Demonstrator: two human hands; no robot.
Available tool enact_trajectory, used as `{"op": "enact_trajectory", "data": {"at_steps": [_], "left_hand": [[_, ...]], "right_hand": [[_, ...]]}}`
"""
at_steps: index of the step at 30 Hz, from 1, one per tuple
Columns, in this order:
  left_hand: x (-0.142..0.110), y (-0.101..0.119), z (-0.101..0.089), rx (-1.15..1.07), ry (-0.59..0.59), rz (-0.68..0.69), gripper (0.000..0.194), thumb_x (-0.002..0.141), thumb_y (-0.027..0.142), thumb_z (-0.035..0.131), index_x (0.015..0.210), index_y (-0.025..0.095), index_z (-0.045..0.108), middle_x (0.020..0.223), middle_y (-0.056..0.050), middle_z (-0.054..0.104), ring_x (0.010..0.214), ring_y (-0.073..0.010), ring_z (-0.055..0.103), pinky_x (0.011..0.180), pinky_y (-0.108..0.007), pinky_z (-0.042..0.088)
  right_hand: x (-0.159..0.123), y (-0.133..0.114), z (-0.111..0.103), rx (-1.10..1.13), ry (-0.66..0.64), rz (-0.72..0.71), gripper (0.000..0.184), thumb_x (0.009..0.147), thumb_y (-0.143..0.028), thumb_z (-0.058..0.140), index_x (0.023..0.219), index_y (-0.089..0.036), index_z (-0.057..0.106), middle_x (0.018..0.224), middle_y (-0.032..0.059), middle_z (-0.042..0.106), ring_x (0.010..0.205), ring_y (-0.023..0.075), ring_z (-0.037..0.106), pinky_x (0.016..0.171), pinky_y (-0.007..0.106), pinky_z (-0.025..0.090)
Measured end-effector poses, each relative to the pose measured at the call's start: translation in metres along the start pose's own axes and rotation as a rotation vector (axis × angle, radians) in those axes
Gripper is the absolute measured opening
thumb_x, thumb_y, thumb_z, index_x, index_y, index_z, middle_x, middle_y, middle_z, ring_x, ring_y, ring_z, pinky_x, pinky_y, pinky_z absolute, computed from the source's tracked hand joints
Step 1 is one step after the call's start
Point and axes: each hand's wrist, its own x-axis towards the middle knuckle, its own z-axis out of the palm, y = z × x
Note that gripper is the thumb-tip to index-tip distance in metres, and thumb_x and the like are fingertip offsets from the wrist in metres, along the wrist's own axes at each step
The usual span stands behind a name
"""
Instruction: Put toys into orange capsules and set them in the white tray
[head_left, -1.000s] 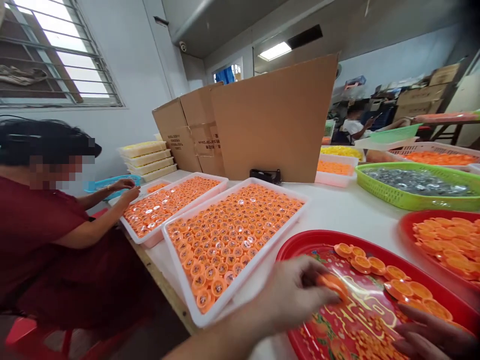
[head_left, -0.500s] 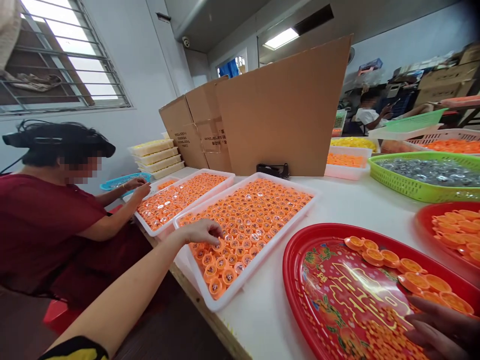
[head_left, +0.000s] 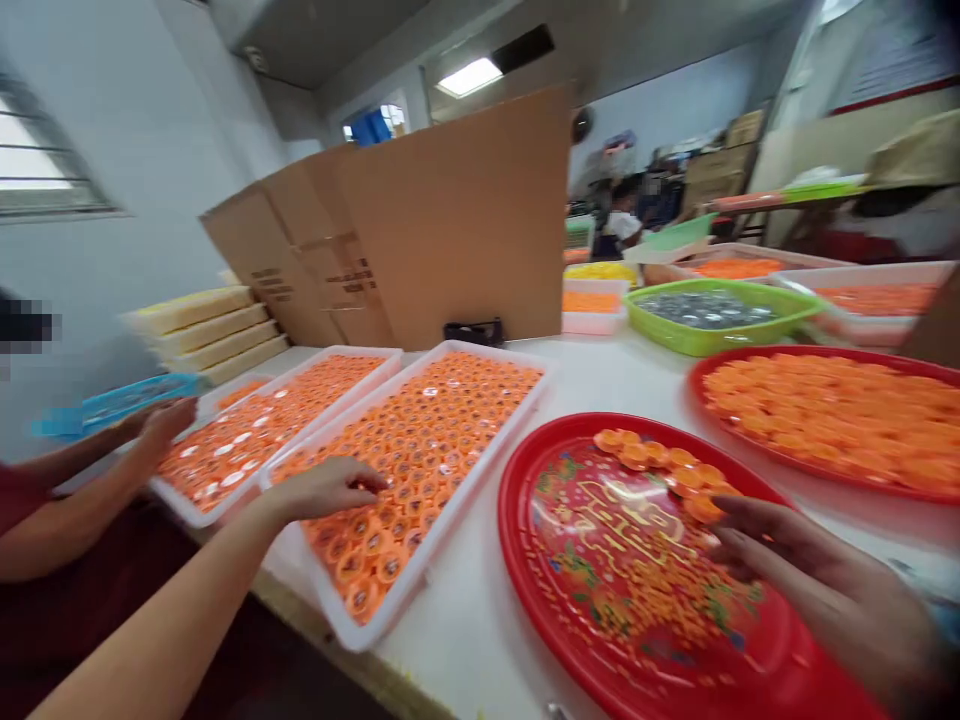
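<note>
My left hand (head_left: pixel 326 488) rests with curled fingers on the orange plastic caps (head_left: pixel 420 440) packed in rows in a white tray (head_left: pixel 463 505). Whether it pinches a cap is hidden. My right hand (head_left: pixel 787 560) lies spread over a decorated red tray (head_left: pixel 517 560), its fingertips close to a small cluster of orange caps (head_left: pixel 660 465). Beyond that lies another red tray (head_left: pixel 780 465), heaped with orange caps. At the far left, a co-worker's hand (head_left: pixel 165 425) sits over a second white tray of caps (head_left: pixel 180 510).
A green basket of grey-silver pieces (head_left: pixel 705 320) and stacked trays (head_left: pixel 202 325) stand beyond tall cardboard sheets (head_left: pixel 450 230) and the white tabletop. A blue basket (head_left: pixel 112 410) lies near the co-worker. The table's front edge (head_left: pixel 315 615) runs below the white tray.
The view has swung right, bringing a heaped red tray into sight. My left hand stays at the white tray. My right hand has moved further over the red tray, towards its caps.
</note>
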Motion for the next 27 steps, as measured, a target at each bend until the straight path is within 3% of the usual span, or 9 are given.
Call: {"op": "enact_trajectory", "data": {"at_steps": [3,5,9,13,16,19,27], "left_hand": [[0.028,0.040,-0.001,0.051,0.178,0.002,0.032,0.076,0.039,0.051,0.097,0.021,0.068,0.099,-0.004,0.069,0.089,-0.0222,0.060,0.076,-0.026,0.044],[0.059,0.079,0.009,0.074,0.226,0.124,0.033,0.077,0.038,0.050,0.099,0.020,0.066,0.100,-0.005,0.068,0.089,-0.0221,0.060,0.077,-0.028,0.044],[0.133,0.166,0.053,0.125,0.241,0.433,0.043,0.074,0.029,0.054,0.115,0.019,0.059,0.116,-0.008,0.060,0.105,-0.0236,0.055,0.091,-0.032,0.042],[0.196,0.227,0.107,0.178,0.249,0.518,0.059,0.072,0.037,0.063,0.127,0.019,0.050,0.125,-0.011,0.053,0.112,-0.0266,0.049,0.097,-0.036,0.039],[0.225,0.246,0.138,0.216,0.282,0.551,0.055,0.080,0.046,0.054,0.128,0.021,0.048,0.130,-0.010,0.049,0.115,-0.0270,0.046,0.099,-0.039,0.037],[0.239,0.250,0.158,0.244,0.327,0.571,0.049,0.088,0.049,0.040,0.131,0.027,0.046,0.136,-0.006,0.045,0.115,-0.0266,0.043,0.099,-0.041,0.035],[0.250,0.244,0.175,0.225,0.413,0.614,0.041,0.091,0.046,0.036,0.121,0.029,0.056,0.138,-0.004,0.044,0.111,-0.0267,0.041,0.094,-0.044,0.035]], "right_hand": [[0.004,-0.006,-0.019,0.156,0.020,0.167,0.034,0.068,-0.045,0.071,0.094,-0.024,0.068,0.080,0.0116,0.070,0.065,0.0242,0.067,0.051,0.027,0.056],[0.004,-0.006,-0.027,0.156,0.135,0.156,0.039,0.067,-0.046,0.072,0.097,-0.021,0.066,0.081,0.0092,0.069,0.065,0.0226,0.066,0.053,0.028,0.057],[0.001,0.002,-0.033,0.027,0.223,0.037,0.040,0.073,-0.048,0.066,0.099,-0.017,0.064,0.085,0.0069,0.069,0.071,0.0217,0.066,0.060,0.029,0.057],[0.000,0.006,-0.037,-0.172,0.202,-0.117,0.031,0.083,-0.042,0.057,0.101,-0.019,0.063,0.089,0.0066,0.068,0.076,0.0215,0.065,0.069,0.033,0.055],[0.000,0.000,-0.039,-0.261,0.226,-0.239,0.022,0.086,-0.036,0.053,0.097,-0.019,0.062,0.087,0.0064,0.067,0.075,0.0212,0.064,0.069,0.035,0.054],[0.001,-0.007,-0.039,-0.310,0.255,-0.318,0.017,0.088,-0.030,0.050,0.095,-0.019,0.061,0.085,0.0062,0.065,0.075,0.0208,0.063,0.066,0.034,0.052],[0.000,-0.007,-0.043,-0.304,0.292,-0.294,0.013,0.088,-0.024,0.051,0.096,-0.019,0.060,0.084,0.0047,0.064,0.073,0.0186,0.061,0.064,0.032,0.051]]}}
